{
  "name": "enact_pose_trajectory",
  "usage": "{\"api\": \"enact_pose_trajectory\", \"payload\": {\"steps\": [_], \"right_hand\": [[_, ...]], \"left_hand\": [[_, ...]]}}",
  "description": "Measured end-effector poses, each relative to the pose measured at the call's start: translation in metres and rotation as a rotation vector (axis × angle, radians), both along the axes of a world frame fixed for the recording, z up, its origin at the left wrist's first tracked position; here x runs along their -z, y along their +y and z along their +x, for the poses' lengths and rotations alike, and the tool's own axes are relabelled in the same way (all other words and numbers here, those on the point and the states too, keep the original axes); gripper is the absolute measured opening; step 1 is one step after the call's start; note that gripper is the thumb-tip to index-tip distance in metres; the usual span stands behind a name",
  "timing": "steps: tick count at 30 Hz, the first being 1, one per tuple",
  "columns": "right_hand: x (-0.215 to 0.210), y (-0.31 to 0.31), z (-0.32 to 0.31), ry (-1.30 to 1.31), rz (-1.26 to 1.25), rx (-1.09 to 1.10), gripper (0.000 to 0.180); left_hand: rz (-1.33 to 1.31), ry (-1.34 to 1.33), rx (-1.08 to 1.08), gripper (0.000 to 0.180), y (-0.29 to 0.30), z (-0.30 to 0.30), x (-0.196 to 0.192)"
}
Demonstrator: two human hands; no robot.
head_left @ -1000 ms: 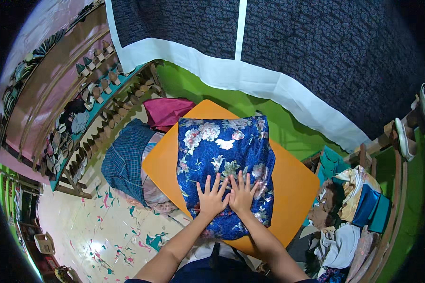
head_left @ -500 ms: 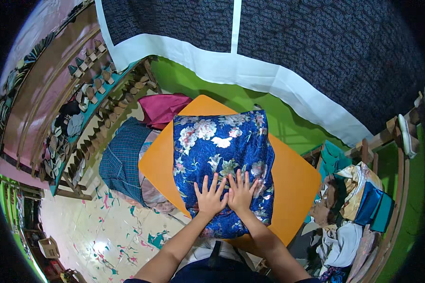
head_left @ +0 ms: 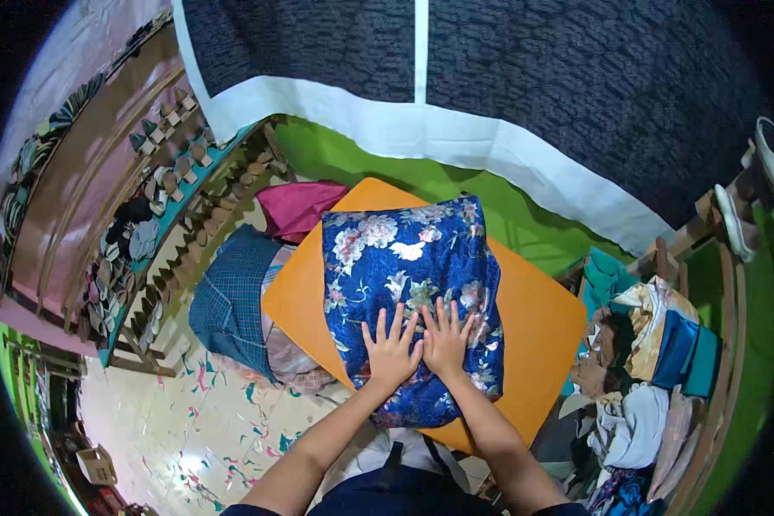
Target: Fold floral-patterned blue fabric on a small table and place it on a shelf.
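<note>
Spread over an orange tabletop [head_left: 537, 322] lies a folded piece of shiny blue fabric [head_left: 361, 279] with white and pink flowers. Its near end hangs toward my lap. My left hand [head_left: 393, 351] rests flat on the near half of the cloth, fingers spread and pointing away from me. Beside it my right hand [head_left: 445, 340] lies flat too, fingers apart, the two thumbs close together. Neither hand grips anything; both palms press on the fabric.
Left of the table are a dark checked cloth bundle [head_left: 232, 314] and a magenta cloth [head_left: 297, 206]. Racks with shoe forms [head_left: 168, 181] stand farther left. Heaped fabrics [head_left: 636, 421] lie at the right by a wooden rack [head_left: 721, 378]. Scraps litter the floor [head_left: 232, 421]. A dark curtain [head_left: 318, 43] hangs behind.
The view has shifted slightly. Both hands stay flat on the blue fabric, a little closer to its far edge, with fingers still spread.
</note>
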State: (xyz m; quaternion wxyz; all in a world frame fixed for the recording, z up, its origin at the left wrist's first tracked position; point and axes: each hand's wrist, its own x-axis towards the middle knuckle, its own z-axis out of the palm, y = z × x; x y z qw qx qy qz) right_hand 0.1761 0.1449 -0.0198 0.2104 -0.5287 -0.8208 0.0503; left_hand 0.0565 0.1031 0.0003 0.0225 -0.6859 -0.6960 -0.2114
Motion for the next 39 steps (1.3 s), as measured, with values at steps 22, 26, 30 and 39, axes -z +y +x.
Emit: {"api": "enact_pose_trajectory", "payload": {"steps": [22,26,30,39], "right_hand": [[0.015,-0.135,-0.007,1.311,-0.239,1.139,0.053],[0.025,-0.103,0.016,1.532,-0.156,0.999,0.043],[0.032,-0.064,0.088,1.156,-0.158,0.993,0.046],[-0.049,-0.048,0.041,0.791,0.175,1.301,0.059]], "left_hand": [[-0.29,-0.252,0.28,0.057,0.241,-0.146,-0.016],[-0.583,-0.292,0.283,0.064,0.234,-0.152,-0.009],[-0.741,-0.116,0.339,0.063,0.229,-0.17,-0.019],[-0.902,-0.288,0.47,0.062,0.193,-0.213,-0.046]]}}
